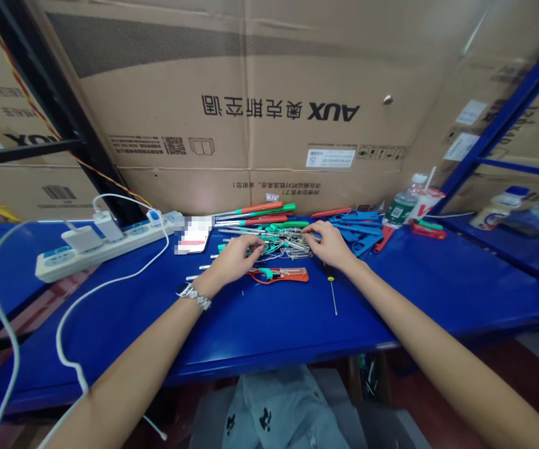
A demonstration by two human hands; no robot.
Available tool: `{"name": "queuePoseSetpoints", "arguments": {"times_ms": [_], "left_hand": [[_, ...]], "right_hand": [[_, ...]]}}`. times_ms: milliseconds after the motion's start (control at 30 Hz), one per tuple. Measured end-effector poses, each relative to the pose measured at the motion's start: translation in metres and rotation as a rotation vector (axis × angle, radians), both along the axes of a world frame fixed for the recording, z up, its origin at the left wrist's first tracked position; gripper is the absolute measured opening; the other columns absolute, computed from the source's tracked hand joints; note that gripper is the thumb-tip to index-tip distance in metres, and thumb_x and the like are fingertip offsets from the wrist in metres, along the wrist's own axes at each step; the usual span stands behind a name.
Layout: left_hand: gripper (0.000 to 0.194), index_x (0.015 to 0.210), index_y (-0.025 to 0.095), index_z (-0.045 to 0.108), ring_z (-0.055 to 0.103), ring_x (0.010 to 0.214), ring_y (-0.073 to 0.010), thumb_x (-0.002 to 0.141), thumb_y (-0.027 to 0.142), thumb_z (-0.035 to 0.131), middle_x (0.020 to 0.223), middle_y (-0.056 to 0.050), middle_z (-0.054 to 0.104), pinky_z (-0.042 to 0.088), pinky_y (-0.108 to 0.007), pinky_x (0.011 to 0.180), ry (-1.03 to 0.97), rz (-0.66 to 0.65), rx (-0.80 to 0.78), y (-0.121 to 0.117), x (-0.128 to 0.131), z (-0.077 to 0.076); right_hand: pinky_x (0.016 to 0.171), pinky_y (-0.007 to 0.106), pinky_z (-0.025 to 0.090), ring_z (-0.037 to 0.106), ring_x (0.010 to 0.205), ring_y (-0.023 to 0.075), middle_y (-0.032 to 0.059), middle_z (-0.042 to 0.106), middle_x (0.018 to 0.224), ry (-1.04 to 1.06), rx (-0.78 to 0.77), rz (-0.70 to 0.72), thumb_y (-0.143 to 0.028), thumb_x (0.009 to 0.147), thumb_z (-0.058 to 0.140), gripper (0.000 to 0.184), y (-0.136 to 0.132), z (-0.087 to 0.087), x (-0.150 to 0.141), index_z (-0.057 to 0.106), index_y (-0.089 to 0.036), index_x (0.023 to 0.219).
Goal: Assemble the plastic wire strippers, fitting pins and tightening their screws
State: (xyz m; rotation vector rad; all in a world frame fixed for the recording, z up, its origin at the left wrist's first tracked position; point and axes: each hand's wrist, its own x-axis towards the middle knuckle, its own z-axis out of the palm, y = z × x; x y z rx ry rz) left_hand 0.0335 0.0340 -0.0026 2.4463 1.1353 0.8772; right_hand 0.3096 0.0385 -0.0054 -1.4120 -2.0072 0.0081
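Observation:
My left hand, with a metal watch on the wrist, rests on the blue table, its fingers curled onto a green-handled small tool in a pile of little screwdrivers. Across from it, my right hand lies palm down on the right side of the same pile, fingers pinched on a thin metal piece that I cannot name. An orange packet with a screwdriver lies just in front of my left hand. One long thin screwdriver lies near my right wrist.
Long green and red screwdrivers and blue plastic tools lie behind the pile. A phone, a power strip with chargers and white cables sit left. A bottle, cup and jar stand right. Cardboard boxes wall the back.

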Motion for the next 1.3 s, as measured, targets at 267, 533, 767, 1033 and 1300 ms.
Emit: {"name": "queuePoseSetpoints", "arguments": {"times_ms": [267,533,767,1033,1300], "left_hand": [[0.023,0.098,0.018,0.069,0.067,0.087,-0.0215,0.097,0.028,0.049,0.102,-0.009,0.075,0.048,-0.033,0.073,0.054,0.011,0.062,0.009,0.012,0.009],[0.021,0.094,0.018,0.07,0.066,0.078,-0.0191,0.096,0.026,0.051,0.09,-0.007,0.076,0.047,-0.032,0.069,-0.015,-0.01,0.076,0.011,0.028,0.027],[0.024,0.099,0.018,0.069,0.069,0.088,-0.0201,0.097,0.033,0.051,0.097,-0.007,0.077,0.052,-0.031,0.073,-0.144,0.02,0.041,-0.008,-0.004,0.014],[0.023,0.098,0.019,0.069,0.069,0.09,-0.021,0.1,0.032,0.05,0.097,-0.007,0.075,0.052,-0.034,0.079,-0.083,-0.082,0.07,-0.018,0.009,0.011],[0.023,0.105,0.018,0.069,0.068,0.099,-0.0239,0.096,0.011,0.05,0.108,-0.01,0.072,0.053,-0.037,0.088,0.145,-0.324,0.158,0.006,0.112,0.027]], "right_hand": [[0.094,0.044,0.047,0.062,0.103,0.0283,0.0082,0.076,0.107,-0.038,-0.046,-0.042,-0.017,0.09,0.058,0.019,-0.002,0.004,0.009,0.074,-0.021,0.101],[0.093,0.047,0.048,0.063,0.103,0.0288,0.0085,0.076,0.104,0.025,-0.074,-0.009,-0.02,0.091,0.057,0.019,-0.032,0.0,0.023,0.073,-0.021,0.101],[0.094,0.049,0.044,0.062,0.109,0.0293,0.0086,0.075,0.109,-0.039,-0.048,0.15,-0.024,0.094,0.056,0.018,-0.046,0.0,-0.01,0.073,-0.022,0.101],[0.097,0.043,0.048,0.065,0.104,0.0248,0.0066,0.075,0.105,0.068,-0.031,0.025,-0.003,0.087,0.046,0.037,-0.052,0.009,0.016,0.073,-0.022,0.103],[0.092,0.047,0.046,0.062,0.106,0.0309,0.0097,0.073,0.11,-0.088,-0.122,-0.291,-0.024,0.088,0.064,0.026,-0.075,-0.005,0.054,0.069,-0.021,0.113]]}}
